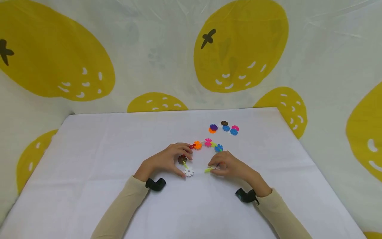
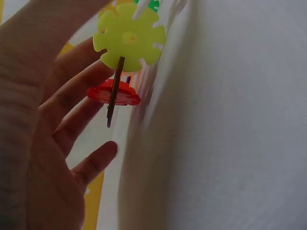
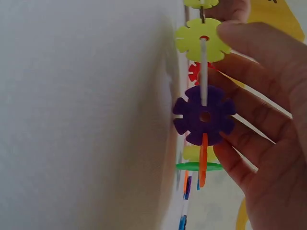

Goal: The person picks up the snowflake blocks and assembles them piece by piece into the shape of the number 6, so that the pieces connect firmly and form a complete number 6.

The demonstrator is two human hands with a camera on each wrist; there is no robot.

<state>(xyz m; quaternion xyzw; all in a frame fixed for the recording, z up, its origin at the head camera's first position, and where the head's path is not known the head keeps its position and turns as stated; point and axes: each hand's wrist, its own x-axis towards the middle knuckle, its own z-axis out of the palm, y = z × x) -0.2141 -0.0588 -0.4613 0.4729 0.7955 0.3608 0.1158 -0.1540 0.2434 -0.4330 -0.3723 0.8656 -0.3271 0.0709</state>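
Interlocking notched plastic discs form a curved chain, almost a ring, with a gap on its near side. My left hand (image 1: 167,160) curves loosely round its left end, thumb tip at the white disc (image 1: 189,171) and fingers by the brown disc (image 1: 182,160). In the left wrist view, fingers spread behind a yellow disc (image 2: 129,36) and a red disc (image 2: 98,92). My right hand (image 1: 229,164) pinches the other end, its thumb on a yellow disc (image 3: 201,48). A white disc, a purple disc (image 3: 189,122) and an orange disc (image 3: 203,167) follow along the chain.
At the far right of the white-covered table (image 1: 119,139) lie several loose discs, among them a purple one (image 1: 213,127), a brown one (image 1: 224,123) and a pink one (image 1: 235,127). A fabric backdrop with yellow fruit shapes (image 1: 238,46) stands behind the table.
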